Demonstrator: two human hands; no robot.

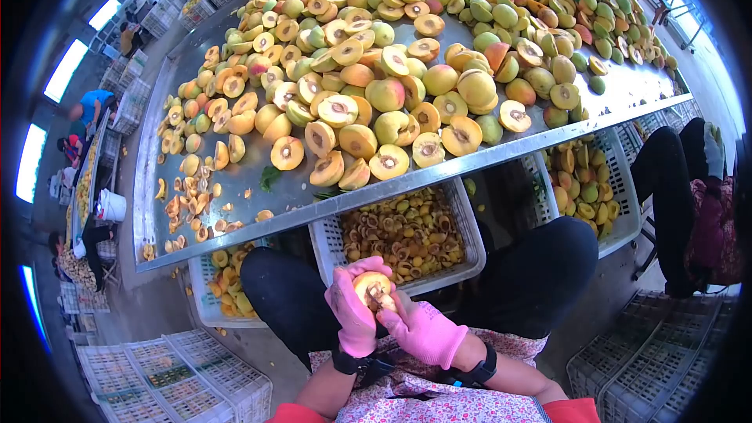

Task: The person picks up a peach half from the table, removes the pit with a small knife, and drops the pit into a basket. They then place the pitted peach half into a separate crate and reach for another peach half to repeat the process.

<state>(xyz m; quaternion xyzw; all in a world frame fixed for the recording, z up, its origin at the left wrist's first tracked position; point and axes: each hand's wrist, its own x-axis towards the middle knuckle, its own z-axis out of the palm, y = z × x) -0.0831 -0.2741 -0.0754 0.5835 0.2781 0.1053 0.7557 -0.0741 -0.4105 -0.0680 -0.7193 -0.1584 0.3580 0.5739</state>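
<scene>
My left hand (352, 312), in a pink glove, is closed around a peach half (370, 285) above my lap. The cut face is turned up and shows a brown, rough centre. My right hand (427, 334), also gloved in pink, presses its bent fingers against the near right side of that half. Whatever those fingers grip, perhaps a small tool or a bit of the fruit, is hidden. Just beyond my hands, between my knees, a white crate (475, 247) holds brownish pits and scraps (403, 235).
A metal table (258, 196) carries heaped whole and halved peaches (439, 78); its raised rim (407, 184) crosses ahead. Crates of fruit stand below, at left (205, 298) and right (619, 188). Empty-looking crates (180, 380) flank me. A neighbour's legs (666, 196) are at right.
</scene>
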